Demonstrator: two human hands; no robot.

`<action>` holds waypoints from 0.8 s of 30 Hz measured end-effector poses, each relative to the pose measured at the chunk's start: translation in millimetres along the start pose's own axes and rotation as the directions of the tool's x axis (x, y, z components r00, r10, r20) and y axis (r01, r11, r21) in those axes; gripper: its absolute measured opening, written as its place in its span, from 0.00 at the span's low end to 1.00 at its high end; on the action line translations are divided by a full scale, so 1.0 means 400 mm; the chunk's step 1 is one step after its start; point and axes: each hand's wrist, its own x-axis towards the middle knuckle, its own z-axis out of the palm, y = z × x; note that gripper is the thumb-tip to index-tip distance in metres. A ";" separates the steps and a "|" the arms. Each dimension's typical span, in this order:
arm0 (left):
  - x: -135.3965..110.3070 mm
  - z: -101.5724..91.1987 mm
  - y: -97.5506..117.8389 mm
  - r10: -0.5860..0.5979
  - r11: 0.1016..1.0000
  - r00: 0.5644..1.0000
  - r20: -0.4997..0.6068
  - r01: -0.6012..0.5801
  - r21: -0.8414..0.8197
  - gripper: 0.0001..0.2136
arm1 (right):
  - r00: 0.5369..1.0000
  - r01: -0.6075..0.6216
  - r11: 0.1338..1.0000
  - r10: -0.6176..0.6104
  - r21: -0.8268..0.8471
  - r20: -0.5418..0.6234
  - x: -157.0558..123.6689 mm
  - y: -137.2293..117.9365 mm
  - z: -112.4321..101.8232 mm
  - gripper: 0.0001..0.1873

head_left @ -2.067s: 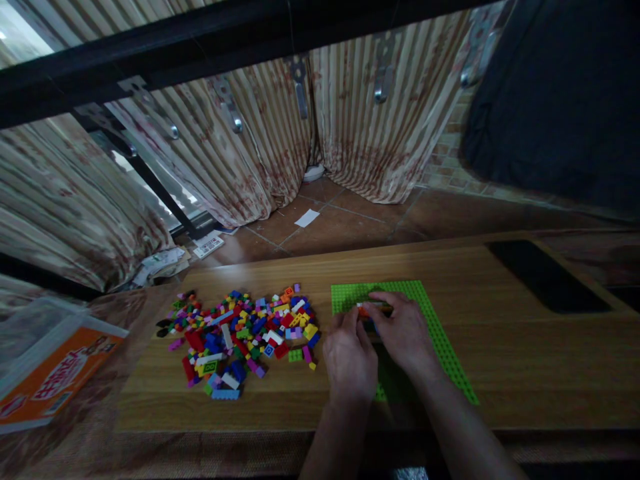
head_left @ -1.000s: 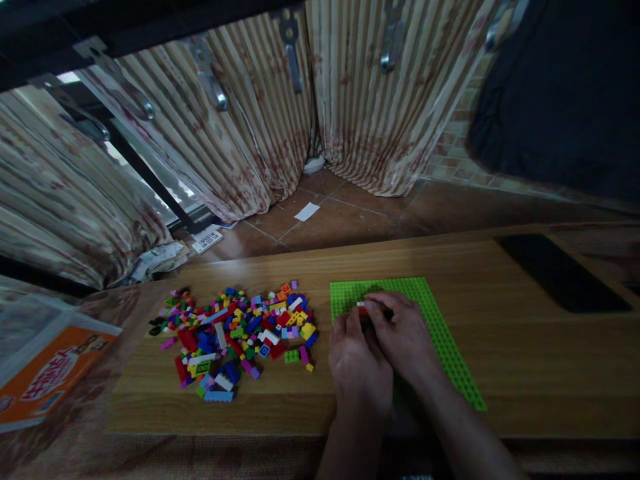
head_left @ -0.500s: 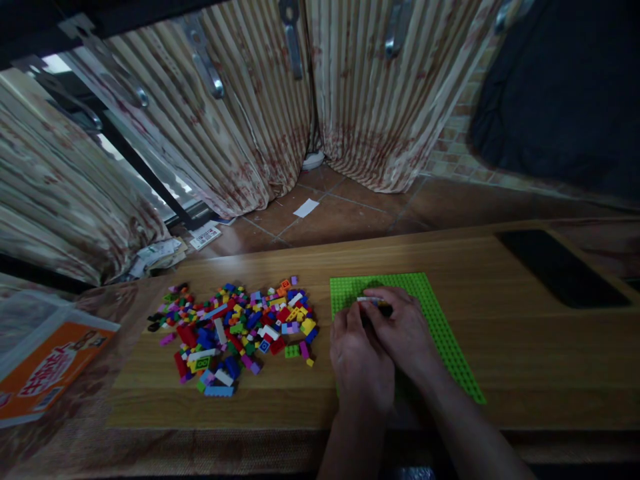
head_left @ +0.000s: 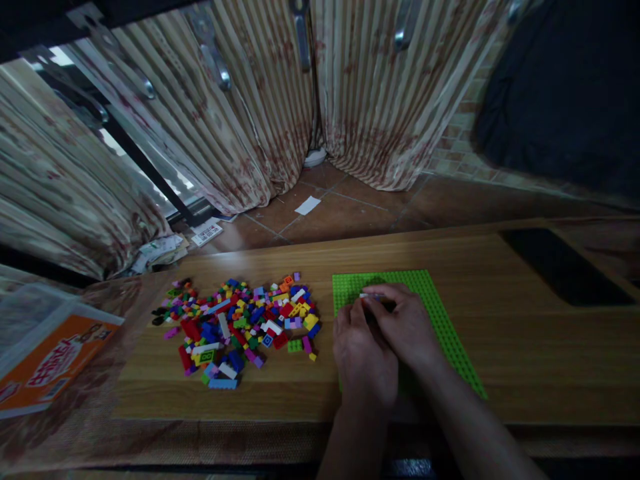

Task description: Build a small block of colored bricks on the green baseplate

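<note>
A green studded baseplate point(head_left: 443, 317) lies on the wooden board under both hands. My left hand point(head_left: 366, 357) is closed over its left part, fingers bent and pointing away from me. Beside it my right hand point(head_left: 407, 323) reaches in from the right, thumb and fingers pinched together. Between the fingertips of the two hands shows the pale edge of a small toy brick point(head_left: 367, 295). The fingers cover most of this brick, so its shape and whether it touches the plate are hidden.
Left of the plate a heap of mixed coloured toy bricks point(head_left: 240, 323) spreads over the wooden board point(head_left: 310, 393). A clear plastic box with an orange label point(head_left: 65, 357) stands at the far left. A dark flat panel point(head_left: 567, 267) lies at the right.
Both hands stay together at the same spot on the plate, with slight finger movement around the small brick. The whole view has shifted a little.
</note>
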 end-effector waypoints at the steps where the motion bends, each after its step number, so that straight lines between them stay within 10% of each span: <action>1: 0.000 0.001 -0.001 0.007 1.000 1.000 -0.004 -0.007 0.006 0.18 | 1.000 -0.004 1.000 0.004 0.008 0.000 0.001 0.000 0.000 0.11; 24: -0.018 -0.032 0.006 -0.025 0.999 0.989 0.144 0.029 -0.026 0.21 | 0.988 -0.129 0.992 0.127 -0.016 -0.090 0.000 0.038 -0.068 0.23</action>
